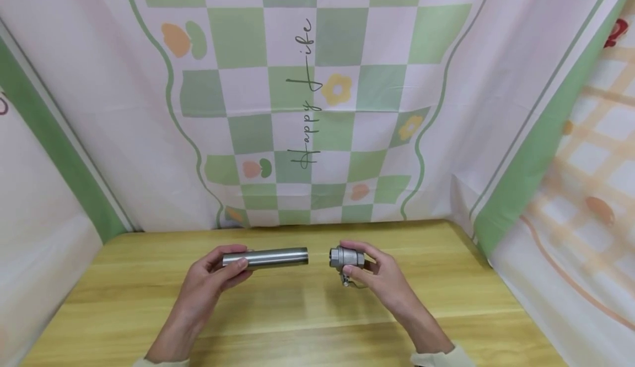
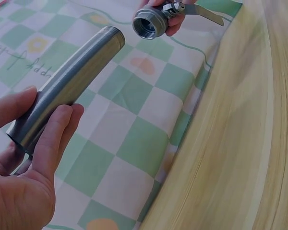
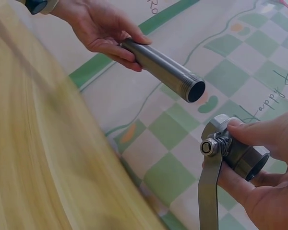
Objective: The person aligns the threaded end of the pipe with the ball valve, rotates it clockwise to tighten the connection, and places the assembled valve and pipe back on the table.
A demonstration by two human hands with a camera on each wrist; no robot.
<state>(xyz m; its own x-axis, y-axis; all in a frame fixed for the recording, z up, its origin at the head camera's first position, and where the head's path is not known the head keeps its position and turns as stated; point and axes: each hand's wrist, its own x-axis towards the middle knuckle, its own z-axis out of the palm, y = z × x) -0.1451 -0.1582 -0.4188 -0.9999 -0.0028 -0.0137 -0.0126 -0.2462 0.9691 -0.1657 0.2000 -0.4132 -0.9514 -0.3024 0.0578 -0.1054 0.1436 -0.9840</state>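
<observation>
In the head view my left hand (image 1: 210,273) grips a steel pipe (image 1: 280,257) near its left end, thumb across the near side. The pipe lies level above the table, and its free end points right. Threads ring that free end of the pipe (image 3: 168,72) in the right wrist view. Opposite it, my right hand (image 1: 384,276) pinches a metal ball valve (image 1: 347,257) between thumb and fingers. A gap separates pipe and valve. The valve's threaded opening (image 2: 148,26) shows in the left wrist view. A flat lever handle (image 3: 209,191) hangs down from the valve.
A wood-grain table (image 1: 278,323) spreads beneath both hands. Behind it hangs a checkered green and white cloth (image 1: 292,130) with lettering. More fabric closes off the left side (image 1: 39,218) and the right side (image 1: 585,218).
</observation>
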